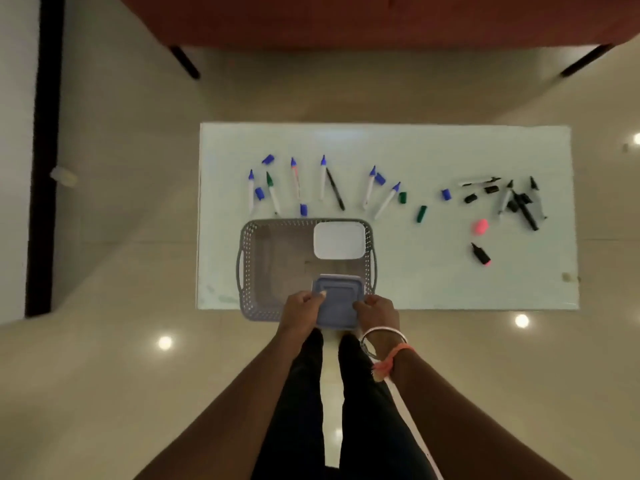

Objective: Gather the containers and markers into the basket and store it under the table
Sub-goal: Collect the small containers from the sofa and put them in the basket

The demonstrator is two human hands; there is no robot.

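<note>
Left grip (302,308) and right grip (377,311) each pinch blue lidded container (337,303) by its side edges, at gray basket (249,265) near-right corner. Probably light, rigid, slick plastic; hold both side edges.

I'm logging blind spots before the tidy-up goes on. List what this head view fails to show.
Head view: inside of the blue-lidded container, hidden by its lid.
Head view: space beneath the table, hidden by its top.
Head view: number of black markers at far right, overlapping and blurred.
Head view: near right corner of the basket, covered by the container, left hand and right hand.
</note>
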